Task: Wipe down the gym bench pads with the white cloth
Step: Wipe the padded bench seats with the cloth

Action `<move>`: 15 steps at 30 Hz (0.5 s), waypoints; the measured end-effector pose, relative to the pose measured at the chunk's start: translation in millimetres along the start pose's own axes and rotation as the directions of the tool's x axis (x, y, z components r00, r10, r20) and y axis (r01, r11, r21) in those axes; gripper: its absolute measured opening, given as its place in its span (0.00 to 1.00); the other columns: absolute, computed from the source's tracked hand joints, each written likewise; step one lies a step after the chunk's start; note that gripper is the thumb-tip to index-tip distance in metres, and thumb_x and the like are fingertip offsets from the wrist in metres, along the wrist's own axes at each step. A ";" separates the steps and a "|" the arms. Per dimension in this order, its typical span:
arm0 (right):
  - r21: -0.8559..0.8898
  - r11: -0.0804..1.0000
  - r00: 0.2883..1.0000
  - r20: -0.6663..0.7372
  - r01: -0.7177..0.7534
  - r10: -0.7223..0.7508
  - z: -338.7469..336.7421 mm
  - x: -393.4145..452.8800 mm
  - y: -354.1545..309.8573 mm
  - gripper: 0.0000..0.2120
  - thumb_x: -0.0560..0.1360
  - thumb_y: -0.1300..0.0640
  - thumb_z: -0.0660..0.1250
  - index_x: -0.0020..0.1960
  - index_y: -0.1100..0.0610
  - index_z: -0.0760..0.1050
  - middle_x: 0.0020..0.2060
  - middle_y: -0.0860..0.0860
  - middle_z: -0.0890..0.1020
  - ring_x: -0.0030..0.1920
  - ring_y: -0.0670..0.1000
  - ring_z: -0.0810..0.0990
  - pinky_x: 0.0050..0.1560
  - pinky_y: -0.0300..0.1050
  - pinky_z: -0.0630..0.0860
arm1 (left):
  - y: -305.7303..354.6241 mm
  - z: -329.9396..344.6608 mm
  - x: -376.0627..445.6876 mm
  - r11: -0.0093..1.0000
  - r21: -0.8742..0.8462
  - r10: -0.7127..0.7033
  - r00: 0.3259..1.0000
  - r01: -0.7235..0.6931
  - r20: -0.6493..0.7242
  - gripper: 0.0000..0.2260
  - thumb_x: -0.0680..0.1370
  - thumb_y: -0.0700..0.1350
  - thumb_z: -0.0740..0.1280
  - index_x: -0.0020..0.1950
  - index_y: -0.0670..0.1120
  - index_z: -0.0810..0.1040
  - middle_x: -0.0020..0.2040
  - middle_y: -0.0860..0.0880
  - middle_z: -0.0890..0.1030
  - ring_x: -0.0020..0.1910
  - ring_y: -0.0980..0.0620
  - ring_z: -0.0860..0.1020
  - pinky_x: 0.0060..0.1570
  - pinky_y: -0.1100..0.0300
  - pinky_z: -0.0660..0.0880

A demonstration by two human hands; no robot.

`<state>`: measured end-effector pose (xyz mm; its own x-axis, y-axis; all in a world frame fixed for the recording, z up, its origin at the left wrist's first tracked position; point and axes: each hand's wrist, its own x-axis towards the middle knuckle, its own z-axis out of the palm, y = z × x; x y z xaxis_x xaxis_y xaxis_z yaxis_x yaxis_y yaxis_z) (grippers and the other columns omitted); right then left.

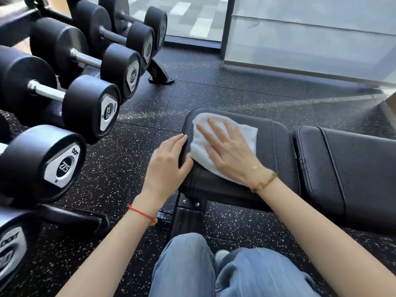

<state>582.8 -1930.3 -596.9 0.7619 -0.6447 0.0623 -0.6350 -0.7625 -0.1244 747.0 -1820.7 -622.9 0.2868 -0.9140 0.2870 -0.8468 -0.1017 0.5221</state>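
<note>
A white cloth (202, 144) lies spread on the black seat pad (276, 151) of a gym bench. My right hand (229, 151) presses flat on the cloth with straight, spread fingers. My left hand (169, 166) rests on the pad's left edge, fingers over the side and thumb on top beside the cloth. A longer black back pad (347, 163) continues to the right, separated from the seat pad by a narrow gap.
A rack of black dumbbells (70, 103) fills the left side, close to the bench end. Black speckled rubber floor (214, 93) surrounds the bench. The bench's metal post (188, 215) stands below the seat. My knees in blue jeans (192, 269) are at the bottom. Glass panels (310, 33) stand behind.
</note>
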 end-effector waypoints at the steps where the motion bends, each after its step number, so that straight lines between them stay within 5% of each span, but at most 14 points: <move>1: 0.025 0.999 1.000 -0.009 0.020 -0.020 -0.1 -16.1 4.4 0.26 0.83 0.45 0.46 0.80 0.42 0.46 0.81 0.50 0.52 0.78 0.63 0.50 0.77 0.63 0.50 | -0.3 0.4 -0.3 1.000 -0.004 0.002 1.000 -0.002 -0.004 0.21 0.79 0.46 0.64 0.72 0.42 0.72 0.71 0.47 0.74 0.71 0.49 0.70 0.71 0.48 0.67; 8: -0.047 0.985 0.984 0.046 -0.168 0.171 -1.2 48.0 14.7 0.26 0.83 0.45 0.45 0.80 0.43 0.45 0.81 0.51 0.51 0.79 0.62 0.50 0.76 0.63 0.49 | 0.4 0.6 -1.9 1.000 -0.013 -0.004 1.000 0.003 -0.019 0.21 0.79 0.46 0.64 0.72 0.42 0.72 0.70 0.47 0.74 0.70 0.49 0.71 0.71 0.51 0.67; 15: 0.028 0.999 0.999 0.019 0.043 -0.044 5.2 4.1 14.0 0.28 0.79 0.34 0.44 0.79 0.37 0.51 0.80 0.47 0.53 0.79 0.62 0.49 0.77 0.63 0.48 | -0.7 2.6 -2.3 1.000 -0.003 0.007 1.000 -0.007 -0.010 0.22 0.79 0.46 0.65 0.72 0.42 0.71 0.71 0.46 0.73 0.71 0.49 0.70 0.72 0.50 0.66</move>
<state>577.6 -1943.4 -603.5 0.7912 -0.6097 0.0486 -0.5977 -0.7876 -0.1497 745.7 -1819.6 -626.0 0.2855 -0.9108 0.2984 -0.8473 -0.0944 0.5226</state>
